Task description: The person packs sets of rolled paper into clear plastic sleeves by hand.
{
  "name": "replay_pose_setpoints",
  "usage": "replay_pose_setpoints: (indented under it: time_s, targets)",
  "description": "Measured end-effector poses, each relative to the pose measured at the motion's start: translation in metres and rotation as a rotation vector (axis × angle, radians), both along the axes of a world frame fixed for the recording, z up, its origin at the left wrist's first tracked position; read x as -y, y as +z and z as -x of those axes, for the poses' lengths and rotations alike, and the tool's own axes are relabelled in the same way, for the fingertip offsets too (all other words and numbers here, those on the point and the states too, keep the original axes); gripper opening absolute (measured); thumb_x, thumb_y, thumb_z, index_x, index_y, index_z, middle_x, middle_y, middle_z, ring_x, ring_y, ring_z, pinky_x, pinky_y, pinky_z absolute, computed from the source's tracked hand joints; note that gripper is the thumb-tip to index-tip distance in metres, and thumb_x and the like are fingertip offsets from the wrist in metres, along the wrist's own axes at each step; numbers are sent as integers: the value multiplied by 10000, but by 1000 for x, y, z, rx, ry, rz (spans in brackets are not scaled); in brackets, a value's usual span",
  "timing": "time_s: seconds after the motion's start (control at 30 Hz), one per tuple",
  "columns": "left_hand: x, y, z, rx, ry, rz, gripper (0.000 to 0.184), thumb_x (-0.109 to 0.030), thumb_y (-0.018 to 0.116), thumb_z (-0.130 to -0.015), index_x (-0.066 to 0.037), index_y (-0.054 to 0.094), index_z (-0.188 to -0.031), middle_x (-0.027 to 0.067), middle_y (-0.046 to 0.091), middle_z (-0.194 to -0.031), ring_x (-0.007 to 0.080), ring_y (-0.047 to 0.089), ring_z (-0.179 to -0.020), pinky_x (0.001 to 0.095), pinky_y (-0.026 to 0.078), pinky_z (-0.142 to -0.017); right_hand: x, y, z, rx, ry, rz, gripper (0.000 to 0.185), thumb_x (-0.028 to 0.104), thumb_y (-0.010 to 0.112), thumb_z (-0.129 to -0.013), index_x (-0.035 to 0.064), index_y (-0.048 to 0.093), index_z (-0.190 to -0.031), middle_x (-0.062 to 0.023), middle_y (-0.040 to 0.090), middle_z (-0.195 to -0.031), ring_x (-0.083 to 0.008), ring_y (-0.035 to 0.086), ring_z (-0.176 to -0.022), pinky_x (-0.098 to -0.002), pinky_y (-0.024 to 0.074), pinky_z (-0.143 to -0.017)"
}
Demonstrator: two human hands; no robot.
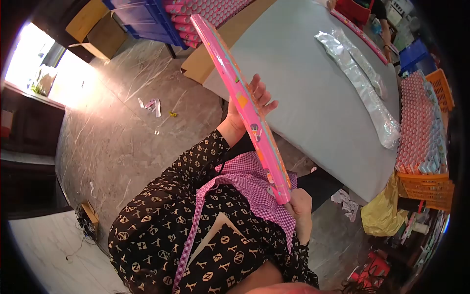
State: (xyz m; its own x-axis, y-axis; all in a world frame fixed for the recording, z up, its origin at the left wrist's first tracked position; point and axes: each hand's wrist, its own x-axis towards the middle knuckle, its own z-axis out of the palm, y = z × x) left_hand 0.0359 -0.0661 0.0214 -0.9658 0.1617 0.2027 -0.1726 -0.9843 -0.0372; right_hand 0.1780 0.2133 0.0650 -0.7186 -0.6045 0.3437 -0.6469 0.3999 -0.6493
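Observation:
A long pink roll of wrapping paper [243, 100], printed with colourful figures and shiny on its surface, slants across the middle of the view. My left hand [239, 113] supports it from behind near its middle, with the fingers loosely curled and showing past its right side. At the lower end, by my checked apron, my right hand [300, 208] is closed against the roll; its fingertips are hidden. Beyond the roll, clear plastic sleeves [360, 88] lie on the grey-topped table [303, 108].
Stacked pink rolls [215, 12] stand beside a blue crate [147, 22] at the back. Many roll ends [421, 122] fill an orange basket [426, 188] at right. A yellow bag [384, 210] sits below. Another person's arm [386, 34] is across the table, near another pink roll [360, 35].

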Motion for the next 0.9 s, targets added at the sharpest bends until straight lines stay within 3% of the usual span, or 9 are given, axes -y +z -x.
replay_pose_setpoints:
  time_s: [0.13, 0.27, 0.33, 0.47, 0.6, 0.73, 0.83, 0.87, 0.9]
  targets:
    - [6, -8, -1, 43, -9, 78, 702, -744, 324, -835, -161, 577, -1135, 51, 607, -1031, 278, 552, -917, 544, 394, -934, -4, -16, -1, 224, -50, 138, 101, 98, 681, -710, 50, 618, -772, -101, 538, -649, -287, 545, -604, -369, 427, -557]
    - [10, 2, -8, 93, 1, 327, 612, -642, 358, -900, -137, 575, -1170, 66, 603, -1105, 302, 552, -1023, 536, 377, -959, -7, -34, 0, 527, -176, 248, 133, 145, 653, -804, 19, 646, -845, -103, 593, -676, -185, 579, -615, -292, 440, -572]
    - [12, 3, -9, 250, -7, 99, 586, -581, 407, -916, -124, 531, -1262, 99, 557, -1265, 340, 506, -1142, 548, 333, -1012, -1, -27, -1, 669, -208, 372, 150, 128, 639, -839, -22, 629, -847, -70, 612, -692, -91, 554, -645, -237, 439, -599]
    - [16, -7, -4, 5, -154, 8, 597, -525, 425, -934, -65, 480, -1310, 133, 465, -1379, 354, 403, -1275, 519, 266, -1079, -2, -34, 1, 700, -198, 381, 139, 107, 625, -850, -31, 629, -835, -29, 606, -692, -78, 539, -648, -232, 442, -605]
    - [14, -9, 3, 259, -102, 131, 680, -524, 349, -957, 15, 353, -1372, 199, 389, -1418, 376, 359, -1302, 520, 226, -1104, 0, -39, 0, 824, -228, 537, 139, 109, 605, -872, -14, 621, -809, 18, 579, -688, -53, 511, -648, -215, 419, -592]
    - [9, -13, 9, 223, -138, 229, 705, -548, 254, -966, -2, 292, -1409, 196, 327, -1455, 382, 317, -1327, 527, 213, -1110, -3, -46, 0, 934, -280, 580, 158, 129, 578, -902, 14, 618, -802, 51, 564, -694, -28, 483, -638, -193, 391, -579]
    - [8, -22, 18, 242, -109, 243, 689, -538, 235, -972, -8, 296, -1408, 194, 311, -1465, 382, 296, -1341, 533, 201, -1113, -5, -56, -2, 1002, -290, 639, 144, 143, 572, -914, 28, 628, -848, 44, 560, -687, -28, 479, -618, -187, 379, -554]
    - [5, -19, 20, 225, -71, 349, 565, -450, 319, -995, -15, 382, -1351, 135, 438, -1374, 310, 407, -1261, 445, 309, -1078, -4, -56, -1, 1092, -274, 756, 143, 151, 569, -920, 31, 622, -864, 35, 557, -688, -32, 475, -607, -186, 375, -542]
    - [4, -14, 20, 247, -74, 346, 565, -450, 319, -995, -15, 382, -1351, 135, 438, -1374, 310, 407, -1261, 445, 309, -1078, -4, -57, -1, 1181, -260, 874, 142, 159, 565, -927, 34, 617, -880, 26, 555, -689, -35, 472, -596, -185, 370, -530]
